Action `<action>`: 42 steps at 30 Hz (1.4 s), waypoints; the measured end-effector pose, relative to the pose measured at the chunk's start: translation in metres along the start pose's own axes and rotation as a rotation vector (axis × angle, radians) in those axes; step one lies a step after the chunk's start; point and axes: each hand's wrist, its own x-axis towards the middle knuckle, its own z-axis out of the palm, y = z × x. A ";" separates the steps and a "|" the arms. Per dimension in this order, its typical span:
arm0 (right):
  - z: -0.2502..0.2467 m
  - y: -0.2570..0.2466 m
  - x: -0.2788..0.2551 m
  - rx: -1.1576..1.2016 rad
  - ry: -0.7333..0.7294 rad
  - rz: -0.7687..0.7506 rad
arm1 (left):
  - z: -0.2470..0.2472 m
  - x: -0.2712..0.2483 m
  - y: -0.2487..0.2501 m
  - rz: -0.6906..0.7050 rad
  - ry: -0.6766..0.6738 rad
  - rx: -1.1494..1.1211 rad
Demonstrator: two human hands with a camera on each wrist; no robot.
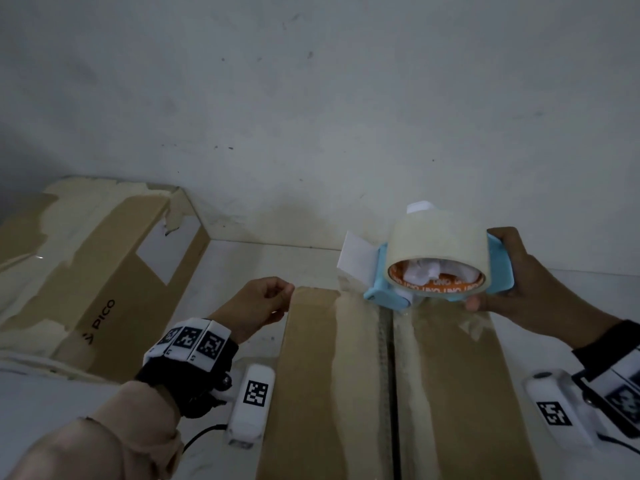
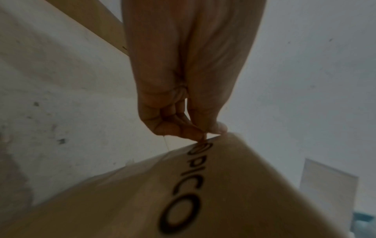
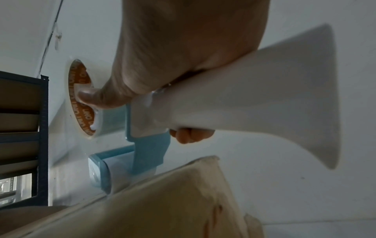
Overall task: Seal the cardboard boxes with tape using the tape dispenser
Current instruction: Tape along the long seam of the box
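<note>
A long cardboard box (image 1: pixel 329 375) lies in front of me, its flaps shut along a centre seam (image 1: pixel 389 375). At its far end my right hand (image 1: pixel 498 271) grips a blue tape dispenser (image 1: pixel 381 285) loaded with a beige tape roll (image 1: pixel 436 244), front roller against the box top. In the right wrist view my fingers wrap the white handle (image 3: pixel 254 99) and the thumb rests in the roll's core (image 3: pixel 81 99). My left hand (image 1: pixel 285 294) has curled fingers at the box's far left corner. There thumb and forefinger (image 2: pixel 203 133) pinch the box edge (image 2: pixel 142 201) by the PICO print.
A second PICO box (image 1: pixel 104 271), patched with torn beige tape, lies at an angle on the left. A marked white wall (image 1: pixel 311 98) rises right behind both boxes. A dark shelf frame (image 3: pixel 42 136) shows in the right wrist view. White surface lies either side of the box.
</note>
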 end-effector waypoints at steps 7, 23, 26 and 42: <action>0.001 0.006 -0.002 0.053 -0.005 -0.026 | 0.006 -0.002 -0.022 -0.205 -0.186 -0.039; 0.003 0.011 -0.006 0.073 0.030 -0.010 | 0.007 -0.042 0.042 -0.184 -0.265 0.575; 0.004 0.007 -0.008 0.068 0.045 -0.003 | 0.014 -0.045 0.041 -0.054 -0.241 0.704; 0.016 -0.012 -0.027 -0.099 0.049 0.068 | 0.024 0.014 0.091 0.022 -0.056 1.391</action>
